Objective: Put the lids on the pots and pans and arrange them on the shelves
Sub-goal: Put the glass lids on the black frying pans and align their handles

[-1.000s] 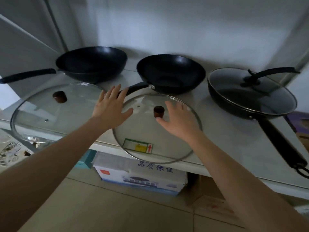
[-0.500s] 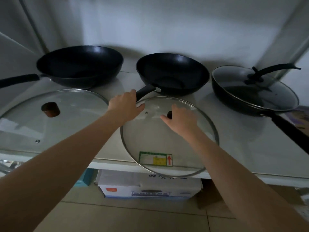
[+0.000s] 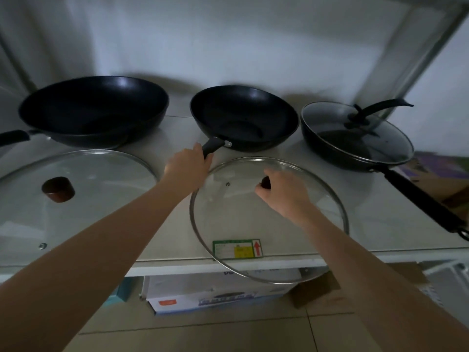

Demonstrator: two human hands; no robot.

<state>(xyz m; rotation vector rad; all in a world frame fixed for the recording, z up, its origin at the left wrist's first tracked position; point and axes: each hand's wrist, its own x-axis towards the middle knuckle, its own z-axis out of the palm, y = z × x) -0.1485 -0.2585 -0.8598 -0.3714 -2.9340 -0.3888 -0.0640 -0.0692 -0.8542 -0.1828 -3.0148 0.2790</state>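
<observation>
- Large wok (image 3: pixel 94 110), shelf (image 3: pixel 380 224) rear left; large glass lid (image 3: pixel 76 199) lies before it, untouched.
- Left hand (image 3: pixel 187 166) curls around the middle wok's handle (image 3: pixel 212 146).
- Right hand (image 3: pixel 284 191) pinches the knob (image 3: pixel 266 182) of the smaller glass lid (image 3: pixel 269 219), which overhangs the shelf edge.
- Lidded frying pan (image 3: pixel 355 138), far right.

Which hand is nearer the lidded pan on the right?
Right. The right hand pinches the knob of the middle glass lid, beside the lidded pan; the left hand holds the middle wok's handle, farther away.

Dim, soft shadows, wide-angle edge distortion
</observation>
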